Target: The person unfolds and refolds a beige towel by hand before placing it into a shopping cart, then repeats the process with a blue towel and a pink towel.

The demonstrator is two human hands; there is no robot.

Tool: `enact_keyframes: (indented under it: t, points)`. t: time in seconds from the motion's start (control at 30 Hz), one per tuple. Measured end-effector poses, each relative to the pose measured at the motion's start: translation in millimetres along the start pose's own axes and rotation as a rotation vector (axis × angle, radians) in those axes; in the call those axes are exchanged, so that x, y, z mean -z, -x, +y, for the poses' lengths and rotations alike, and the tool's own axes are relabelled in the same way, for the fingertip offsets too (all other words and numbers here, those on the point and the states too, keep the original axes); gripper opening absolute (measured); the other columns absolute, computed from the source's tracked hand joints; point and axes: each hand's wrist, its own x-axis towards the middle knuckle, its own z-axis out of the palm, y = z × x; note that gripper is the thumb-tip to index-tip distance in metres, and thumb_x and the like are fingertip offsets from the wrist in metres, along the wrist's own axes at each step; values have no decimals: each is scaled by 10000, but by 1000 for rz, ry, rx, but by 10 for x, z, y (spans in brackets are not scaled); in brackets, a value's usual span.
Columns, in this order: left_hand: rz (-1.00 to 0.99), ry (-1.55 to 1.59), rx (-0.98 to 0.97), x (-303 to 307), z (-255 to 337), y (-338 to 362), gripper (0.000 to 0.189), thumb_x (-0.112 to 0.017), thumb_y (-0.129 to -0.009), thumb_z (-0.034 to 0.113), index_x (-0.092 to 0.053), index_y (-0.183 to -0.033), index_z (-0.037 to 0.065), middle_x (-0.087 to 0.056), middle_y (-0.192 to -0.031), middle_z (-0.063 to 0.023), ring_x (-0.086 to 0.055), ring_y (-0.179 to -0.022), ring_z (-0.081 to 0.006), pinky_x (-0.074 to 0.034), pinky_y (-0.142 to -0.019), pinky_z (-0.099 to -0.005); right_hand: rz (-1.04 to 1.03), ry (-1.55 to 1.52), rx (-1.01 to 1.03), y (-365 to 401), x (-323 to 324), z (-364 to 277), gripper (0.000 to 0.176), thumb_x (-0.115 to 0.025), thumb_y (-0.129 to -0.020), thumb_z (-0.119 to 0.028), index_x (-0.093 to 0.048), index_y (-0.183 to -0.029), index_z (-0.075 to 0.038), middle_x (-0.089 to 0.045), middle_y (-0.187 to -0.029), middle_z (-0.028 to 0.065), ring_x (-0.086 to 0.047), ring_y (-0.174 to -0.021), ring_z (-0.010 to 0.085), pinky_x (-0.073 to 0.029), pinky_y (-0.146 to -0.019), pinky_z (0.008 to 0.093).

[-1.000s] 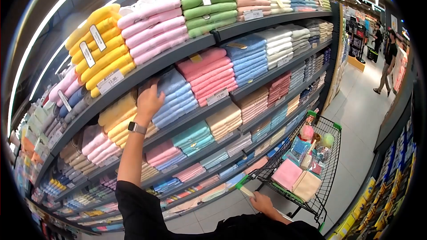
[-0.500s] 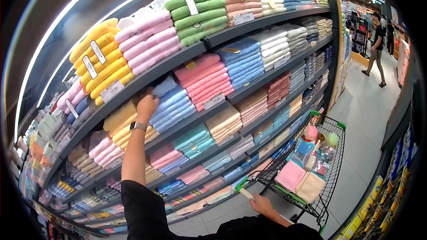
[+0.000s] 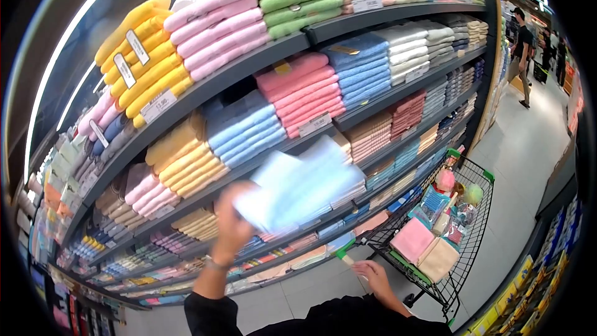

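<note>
My left hand (image 3: pixel 233 221) grips a folded light blue towel (image 3: pixel 301 183) by its left end, out in front of the shelves. Both are smeared by motion. Behind it, a stack of light blue towels (image 3: pixel 245 130) sits between yellow towels (image 3: pixel 183 149) and coral pink towels (image 3: pixel 301 93). My right hand (image 3: pixel 378 283) is at the shopping cart's handle (image 3: pixel 346 257), its fingers stretched out at the handle's near end. In the wire cart (image 3: pixel 476 236) lie a folded pink towel (image 3: pixel 413 239), a cream towel (image 3: pixel 438 259) and several packaged items (image 3: pixel 435 202).
Long grey shelves (image 3: pixel 249 62) of folded towels curve along the left, with price tags (image 3: pixel 158 106) on their edges. Yellow-packed goods (image 3: pixel 516 286) line the right side. A person in black (image 3: pixel 523 50) stands far down the tiled aisle (image 3: pixel 513 137).
My left hand has drawn a light blue towel off its stack and brought it down and right. My right hand's fingers have loosened from around the cart handle.
</note>
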Motion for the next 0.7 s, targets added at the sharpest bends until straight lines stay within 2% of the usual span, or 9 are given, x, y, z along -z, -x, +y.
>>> enact_keyframes:
  t: [0.07, 0.1, 0.13, 0.2, 0.23, 0.37, 0.57, 0.67, 0.7]
  points:
    - [-222, 222, -129, -329, 152, 374, 265, -683, -789, 111, -601, -1028, 34, -670, -1037, -127, -654, -910, -284, -494, -832, -380, -128, -523, -238, -35, -290, -607, 354, -463, -988, -287, -612, -1093, 16, -660, -1020, 130, -633, -859, 196, -521, -801, 329]
    - [-354, 249, -153, -501, 257, 516, 249, -671, -793, 106, -601, -1022, 38, -661, -1067, -127, -645, -957, -289, -489, -856, -382, -136, -659, -300, -57, -380, -817, 359, -458, -989, -290, -609, -1100, 16, -660, -1025, 130, -633, -863, 196, -520, -805, 328]
    - [-492, 286, -182, -662, 356, 654, 233, -658, -797, 100, -601, -1015, 43, -652, -1096, -126, -637, -1004, -293, -485, -880, -385, -121, -713, -324, -46, -374, -822, 364, -454, -990, -293, -605, -1108, 16, -659, -1029, 130, -633, -866, 195, -519, -808, 327]
    - [-594, 209, -270, -975, 418, 1016, 262, -570, -785, 19, -592, -1044, 56, -636, -1164, -104, -595, -1120, -292, -474, -906, -409, -44, -752, -332, 39, -261, -726, 374, -445, -993, -299, -598, -1123, 17, -658, -1037, 130, -633, -874, 194, -518, -815, 326]
    - [-635, 208, -237, -1077, 393, 1202, 307, -557, -765, -15, -600, -1058, 66, -610, -1231, -114, -554, -1187, -295, -439, -950, -406, 6, -761, -333, 84, -175, -640, 379, -440, -994, -301, -595, -1130, 17, -657, -1041, 130, -633, -878, 193, -517, -818, 325]
    - [-587, 112, 12, -1117, 254, 1540, 309, -532, -812, -23, -643, -1072, 102, -589, -1287, -81, -508, -1243, -295, -371, -1021, -430, 153, -743, -320, 97, -7, -453, 399, -422, -1000, -313, -581, -1160, 17, -655, -1057, 130, -632, -893, 191, -514, -831, 322]
    - [-475, 356, 293, -1142, 88, 1763, 236, -545, -846, -18, -658, -1046, 36, -557, -1291, -173, -507, -1216, -352, -393, -1007, -425, 187, -677, -318, -125, -121, -218, 432, -396, -1008, -330, -560, -1204, 18, -651, -1082, 130, -632, -916, 188, -510, -851, 317]
    - [-402, 444, 499, -1210, 164, 1832, 237, -602, -872, 77, -631, -1099, 15, -552, -1285, -182, -510, -1203, -353, -402, -1010, -415, 185, -650, -343, -124, -162, -192, 448, -382, -1012, -339, -549, -1226, 18, -649, -1094, 130, -632, -927, 186, -508, -861, 315]
    - [-429, 434, 486, -1250, 195, 1851, 287, -626, -868, 116, -606, -1131, 3, -536, -1297, -193, -506, -1207, -359, -402, -1011, -415, 177, -646, -368, -109, -205, -241, 454, -378, -1013, -341, -546, -1234, 18, -648, -1098, 130, -631, -931, 185, -507, -865, 314]
